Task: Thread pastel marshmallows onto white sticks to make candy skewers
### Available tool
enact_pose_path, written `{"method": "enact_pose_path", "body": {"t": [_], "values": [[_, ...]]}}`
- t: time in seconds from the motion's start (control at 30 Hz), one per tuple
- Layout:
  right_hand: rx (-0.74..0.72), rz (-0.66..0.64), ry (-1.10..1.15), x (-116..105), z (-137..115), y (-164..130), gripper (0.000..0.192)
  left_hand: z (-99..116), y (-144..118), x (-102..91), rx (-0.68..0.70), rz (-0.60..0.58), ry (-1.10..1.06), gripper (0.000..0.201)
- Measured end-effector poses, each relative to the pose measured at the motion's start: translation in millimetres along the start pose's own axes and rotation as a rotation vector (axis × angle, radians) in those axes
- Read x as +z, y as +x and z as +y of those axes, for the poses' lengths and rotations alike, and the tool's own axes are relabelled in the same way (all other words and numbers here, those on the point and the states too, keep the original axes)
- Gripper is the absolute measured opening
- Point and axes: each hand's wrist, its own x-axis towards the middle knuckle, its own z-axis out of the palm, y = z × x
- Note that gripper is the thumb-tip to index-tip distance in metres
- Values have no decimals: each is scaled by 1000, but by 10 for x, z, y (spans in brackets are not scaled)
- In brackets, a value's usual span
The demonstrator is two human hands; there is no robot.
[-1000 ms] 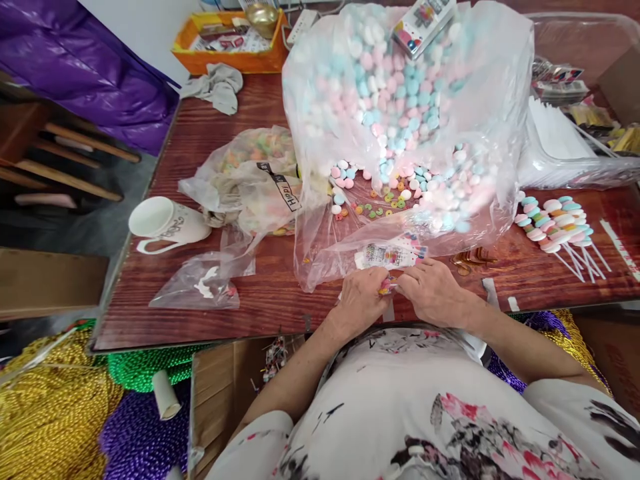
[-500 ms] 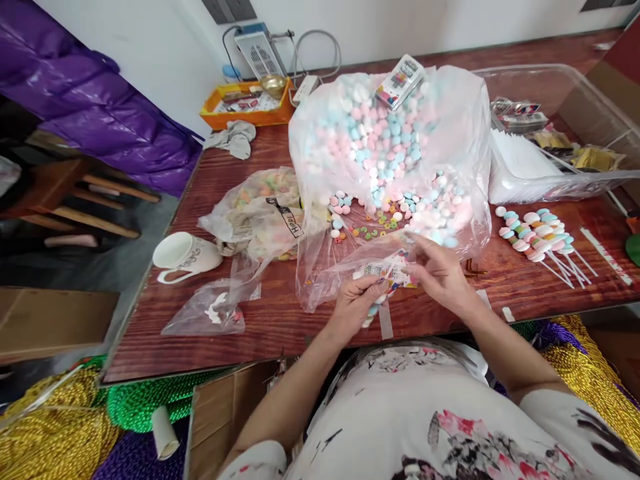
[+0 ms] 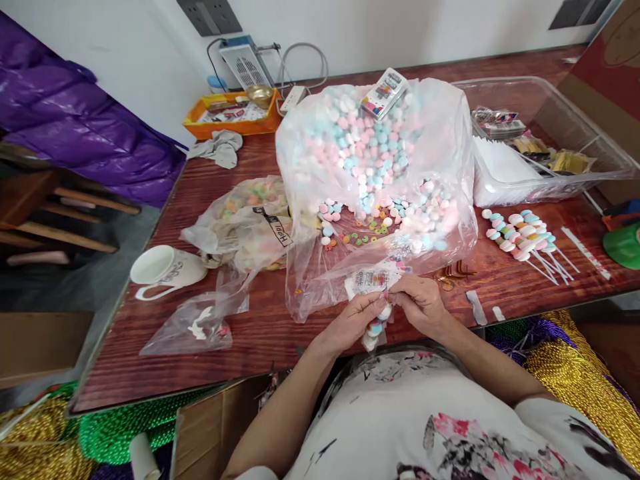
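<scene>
Large candy bag blocks the counter centre; bare strip left of it, before the mug, passable.

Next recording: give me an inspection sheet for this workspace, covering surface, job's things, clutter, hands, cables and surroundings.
Surface: wooden table, crowded from the middle to the right edge.
Job's things: candy skewer held at the table's near edge; printed card just behind it; big bag of pastel candies; finished skewers at right.
Clutter: mug on its side, crumpled bags, cloth, orange tray, clear bin.
Hands: left hand and right hand both pinch the skewer.
Cables: grey cable and power strip by the wall.
Surroundings: purple sheet, bead strands below the table.
</scene>
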Motion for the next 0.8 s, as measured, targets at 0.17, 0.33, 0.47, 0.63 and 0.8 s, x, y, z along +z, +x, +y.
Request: {"method": "enact_pose_path", "body": {"t": [0.17,0.33,0.47,0.63,0.8], "values": [[35,31,-51,68,22,-25,23,53,30,-50,-56,-91,-77,40],[-334,-79,-442,-257,52,-50,30,20,70,45,-117,-99,-175,37],[-474,-386,-591,-388,125,-200,27,-78,62,55,-197,-294,-171,38],[-216,-433,-549,-237,193,-430,15,0,64,74,-151,-413,343,41],[297,-372,-214,-153,152,-536,24,60,-14,263,401,-36,1263,25]]}}
